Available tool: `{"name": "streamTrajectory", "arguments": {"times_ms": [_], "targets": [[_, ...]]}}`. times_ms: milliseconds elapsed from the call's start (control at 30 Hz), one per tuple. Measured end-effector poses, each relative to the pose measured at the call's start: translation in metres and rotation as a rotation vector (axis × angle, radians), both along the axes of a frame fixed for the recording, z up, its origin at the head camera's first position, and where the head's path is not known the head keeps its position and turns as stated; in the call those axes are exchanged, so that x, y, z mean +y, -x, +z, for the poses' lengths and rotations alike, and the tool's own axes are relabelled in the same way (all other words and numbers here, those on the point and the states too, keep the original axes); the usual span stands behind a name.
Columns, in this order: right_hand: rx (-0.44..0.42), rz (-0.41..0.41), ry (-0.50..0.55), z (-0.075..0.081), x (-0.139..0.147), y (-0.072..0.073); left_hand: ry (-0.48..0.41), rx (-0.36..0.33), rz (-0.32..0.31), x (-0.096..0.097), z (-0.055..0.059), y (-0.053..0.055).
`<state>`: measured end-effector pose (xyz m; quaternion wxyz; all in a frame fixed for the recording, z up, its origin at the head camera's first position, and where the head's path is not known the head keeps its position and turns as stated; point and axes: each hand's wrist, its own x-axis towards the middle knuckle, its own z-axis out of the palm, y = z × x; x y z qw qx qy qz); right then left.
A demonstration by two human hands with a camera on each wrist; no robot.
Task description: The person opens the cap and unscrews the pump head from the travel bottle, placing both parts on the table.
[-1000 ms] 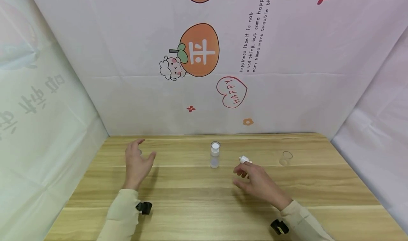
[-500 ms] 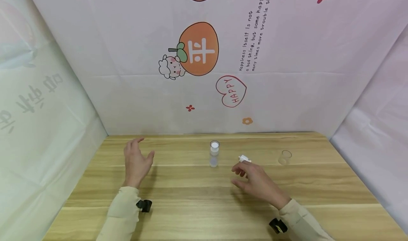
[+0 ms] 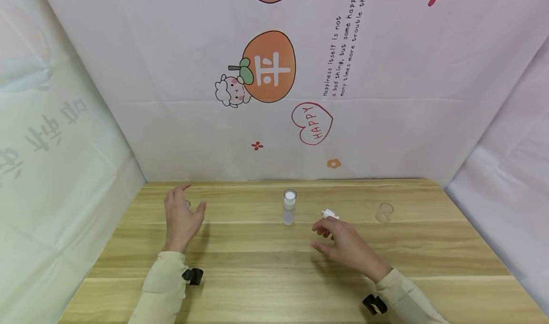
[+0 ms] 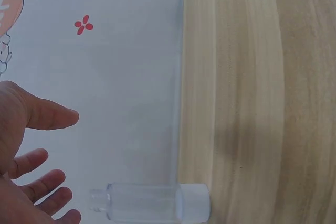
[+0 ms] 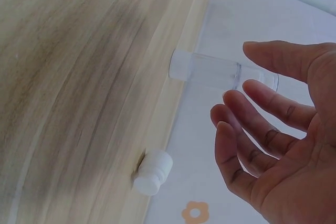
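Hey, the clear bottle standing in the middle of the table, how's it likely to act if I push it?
The clear bottle stands upright and looks tall for its width, so a push near the top would probably tip it. Its sides look round, so it might roll once down. The clear walls look smooth, perhaps a little slippery.

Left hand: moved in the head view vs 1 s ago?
Yes, slightly: the left hand has shifted a little to the left, farther from the red heart print.
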<state>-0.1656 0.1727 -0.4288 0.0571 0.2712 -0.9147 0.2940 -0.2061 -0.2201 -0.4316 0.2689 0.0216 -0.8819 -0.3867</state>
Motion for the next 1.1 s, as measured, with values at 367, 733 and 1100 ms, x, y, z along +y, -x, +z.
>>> {"name": "streamTrajectory", "arguments": {"times_ms": [367, 733, 1100], "targets": [[0.058, -0.014, 0.024, -0.001, 0.000, 0.000, 0.105, 0.066, -0.090, 0.027, 0.009, 0.000], [0.089, -0.026, 0.017, -0.001, 0.001, -0.001, 0.089, -0.026, -0.207, 0.062, -0.001, -0.003], [0.069, -0.043, 0.046, 0.001, 0.000, 0.001, 0.001, -0.064, -0.333, 0.096, -0.010, 0.000]]}}
